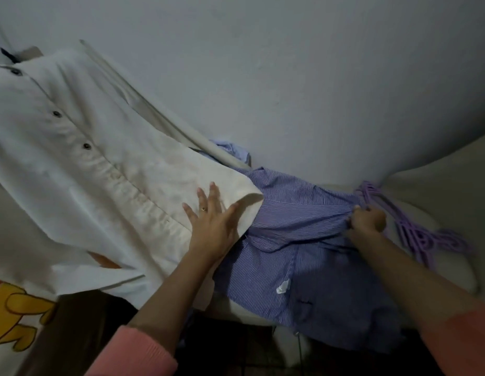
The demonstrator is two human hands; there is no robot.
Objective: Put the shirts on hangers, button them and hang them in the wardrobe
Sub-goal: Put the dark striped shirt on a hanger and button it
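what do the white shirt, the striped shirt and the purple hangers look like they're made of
White shirt: matte woven cloth, maybe cotton or linen; it creases softly and has dark glossy buttons, likely plastic.
Striped shirt: thin woven fabric, fine blue and white stripes, crumpled where the right hand grips it.
Purple hangers: probably plastic, thin rigid bars; blurred, so the finish is unclear.

Dim, flat indoor light; cool grey cast on wall [290, 63]. No glare. Deep shadow below striped shirt [303, 240], detail lost there. Hangers [415, 226] right of shirt motion-blurred. Overall soft, noisy. Wide-angle bending: wall line curves toward the edges.
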